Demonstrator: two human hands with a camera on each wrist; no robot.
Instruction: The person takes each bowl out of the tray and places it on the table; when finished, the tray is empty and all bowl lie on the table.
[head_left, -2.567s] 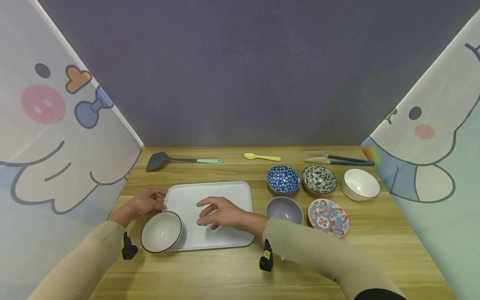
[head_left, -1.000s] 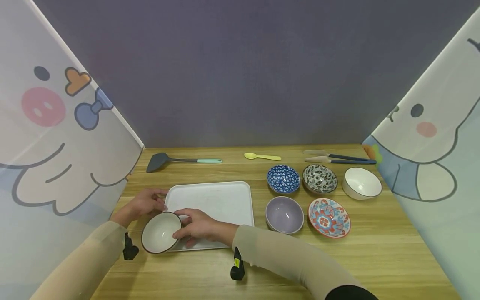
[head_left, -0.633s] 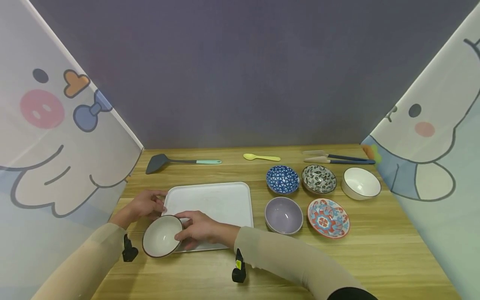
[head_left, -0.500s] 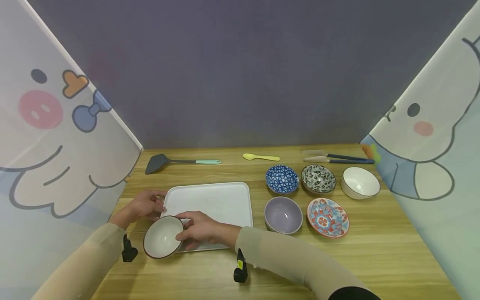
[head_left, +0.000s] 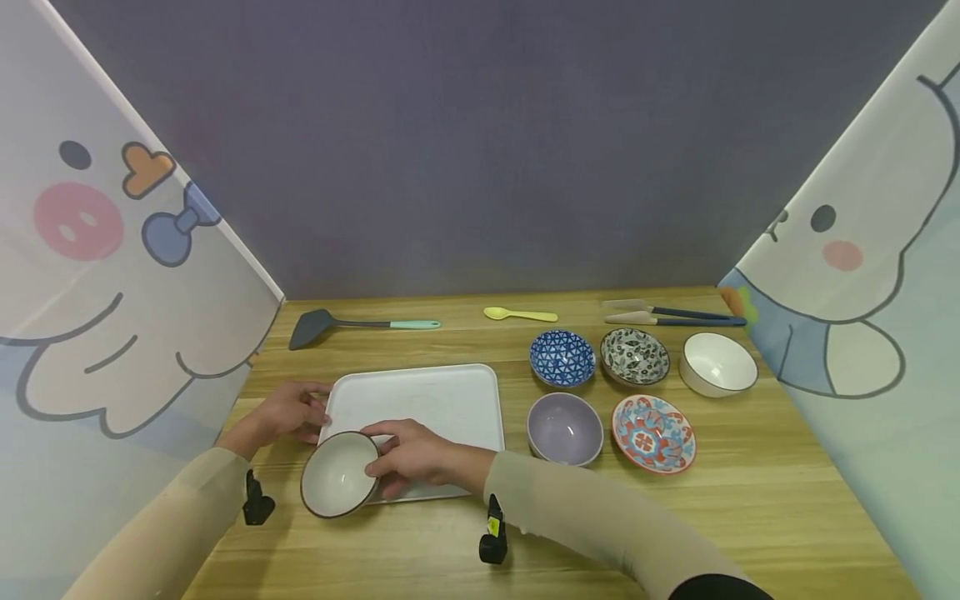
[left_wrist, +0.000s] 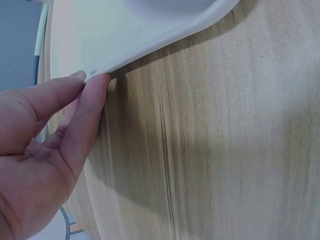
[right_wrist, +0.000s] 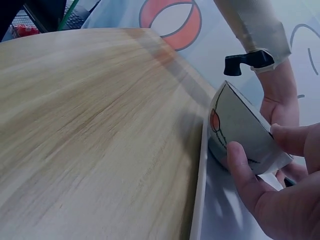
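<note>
In the head view my right hand (head_left: 420, 458) holds a white bowl (head_left: 339, 475) with a dark rim at its right side, thumb at the rim and fingers outside. The bowl overlaps the front left corner of a white tray (head_left: 427, 396). In the right wrist view the bowl (right_wrist: 242, 125) is tilted above the tray, with a drawn pattern on its outside. My left hand (head_left: 288, 412) is at the tray's left side. The left wrist view shows that hand (left_wrist: 45, 145) pinching the tray's rim (left_wrist: 145, 50) between thumb and fingers.
Right of the tray stand a purple bowl (head_left: 566, 429), a blue patterned bowl (head_left: 562, 358), a floral bowl (head_left: 634, 357), a white bowl (head_left: 718, 364) and a red-blue patterned dish (head_left: 653, 435). Behind lie a spatula (head_left: 315, 328), a yellow spoon (head_left: 520, 315) and tongs (head_left: 675, 317).
My right hand has come from over the tray to the bowl and gripped it. The bowl has since shifted a little to the right. My left hand stays at the tray's edge.
</note>
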